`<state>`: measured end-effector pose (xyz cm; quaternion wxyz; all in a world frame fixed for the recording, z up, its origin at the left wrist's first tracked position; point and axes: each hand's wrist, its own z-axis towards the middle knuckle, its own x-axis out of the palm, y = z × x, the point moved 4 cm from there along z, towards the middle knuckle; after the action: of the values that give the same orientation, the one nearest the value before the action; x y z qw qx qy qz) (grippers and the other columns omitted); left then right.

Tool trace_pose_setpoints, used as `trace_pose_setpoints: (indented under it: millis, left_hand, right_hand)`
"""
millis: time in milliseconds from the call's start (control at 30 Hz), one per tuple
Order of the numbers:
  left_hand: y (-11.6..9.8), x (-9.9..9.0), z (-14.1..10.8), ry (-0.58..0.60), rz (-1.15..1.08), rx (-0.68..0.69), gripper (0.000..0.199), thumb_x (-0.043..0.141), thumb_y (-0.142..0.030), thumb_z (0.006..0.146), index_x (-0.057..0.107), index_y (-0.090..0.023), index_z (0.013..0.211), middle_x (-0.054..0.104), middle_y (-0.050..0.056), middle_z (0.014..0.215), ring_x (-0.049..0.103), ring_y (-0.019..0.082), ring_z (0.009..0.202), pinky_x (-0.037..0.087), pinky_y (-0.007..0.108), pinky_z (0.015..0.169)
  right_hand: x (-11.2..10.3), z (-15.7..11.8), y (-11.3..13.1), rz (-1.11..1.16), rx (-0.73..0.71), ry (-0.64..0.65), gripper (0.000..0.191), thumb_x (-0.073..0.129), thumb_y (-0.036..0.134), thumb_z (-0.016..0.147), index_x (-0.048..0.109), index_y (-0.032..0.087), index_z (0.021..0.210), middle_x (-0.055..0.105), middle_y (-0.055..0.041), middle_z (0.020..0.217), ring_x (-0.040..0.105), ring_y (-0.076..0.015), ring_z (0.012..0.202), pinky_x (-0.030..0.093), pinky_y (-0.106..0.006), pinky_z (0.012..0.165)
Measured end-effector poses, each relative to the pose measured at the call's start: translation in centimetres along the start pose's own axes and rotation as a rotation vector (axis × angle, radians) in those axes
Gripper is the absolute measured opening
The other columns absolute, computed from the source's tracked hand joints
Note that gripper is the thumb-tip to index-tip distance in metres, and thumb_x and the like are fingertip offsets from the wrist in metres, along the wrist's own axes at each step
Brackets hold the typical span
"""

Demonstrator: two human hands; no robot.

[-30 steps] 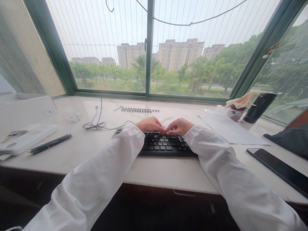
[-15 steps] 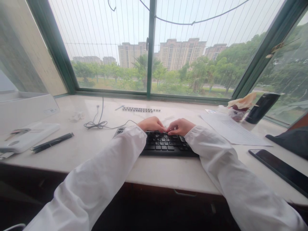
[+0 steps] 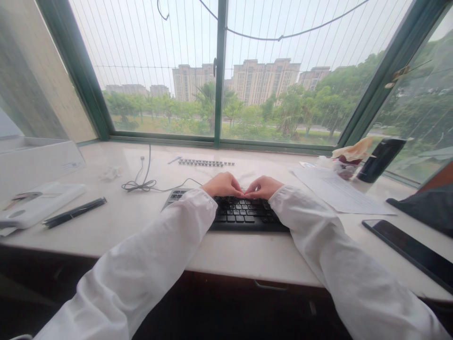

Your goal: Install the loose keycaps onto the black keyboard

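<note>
A black keyboard [image 3: 249, 220] lies on the white tabletop, its cable running off to the left. Over its upper rows, my left hand [image 3: 223, 184] and my right hand [image 3: 264, 187] meet, thumbs and fingertips pinched together. Whatever lies between those fingertips is too small or hidden to make out. My white sleeves cover parts of both ends of the keyboard. Behind the hands, small dark pieces that look like keycaps [image 3: 206, 163] stand lined up in rows, with a thin stick-like tool [image 3: 174, 159] at their left end.
On the left are a coiled cable [image 3: 138, 185], black pens [image 3: 75, 212], a white box [image 3: 38, 158] and a white device with keys on it. Paper sheets [image 3: 339, 191], a black bottle-like object [image 3: 381, 159] and a phone [image 3: 406, 250] lie to the right. A window stands behind.
My right hand's fingers have drawn in closer to my left fingertips, and the two now touch or nearly touch. The view has shifted slightly. The objects on the table stay where they were.
</note>
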<state>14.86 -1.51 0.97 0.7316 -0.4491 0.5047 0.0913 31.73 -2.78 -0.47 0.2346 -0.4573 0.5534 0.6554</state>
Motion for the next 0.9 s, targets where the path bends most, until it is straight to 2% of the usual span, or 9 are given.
trace_pose_setpoints:
  millis: [167, 567, 900]
  left_hand:
    - [-1.4, -0.2, -0.4, -0.002, 0.116, 0.136, 0.024, 0.072, -0.038, 0.067, 0.078, -0.016, 0.076, 0.07, 0.004, 0.065, 0.059, 0.014, 0.063, 0.039, 0.025, 0.06]
    - [-1.5, 0.2, 0.2, -0.014, 0.201, 0.125, 0.022, 0.073, -0.035, 0.065, 0.078, -0.016, 0.076, 0.07, 0.005, 0.065, 0.058, 0.016, 0.063, 0.04, 0.026, 0.058]
    - [-1.4, 0.4, 0.3, -0.007, 0.192, 0.097, 0.023, 0.071, -0.036, 0.066, 0.079, -0.017, 0.078, 0.07, 0.006, 0.066, 0.06, 0.017, 0.064, 0.042, 0.027, 0.059]
  right_hand:
    - [0.3, 0.6, -0.8, 0.026, 0.014, 0.031, 0.041, 0.074, 0.052, 0.066, 0.079, 0.021, 0.093, 0.075, -0.004, 0.084, 0.063, -0.0198, 0.081, 0.046, -0.028, 0.076]
    - [0.7, 1.2, 0.1, -0.078, 0.068, 0.073, 0.031, 0.071, 0.04, 0.072, 0.078, 0.019, 0.093, 0.074, -0.0029, 0.08, 0.063, -0.0192, 0.081, 0.045, -0.025, 0.071]
    - [0.8, 1.6, -0.1, -0.074, 0.068, 0.077, 0.029, 0.074, 0.04, 0.068, 0.079, 0.019, 0.088, 0.073, -0.0024, 0.076, 0.062, -0.0189, 0.079, 0.045, -0.026, 0.07]
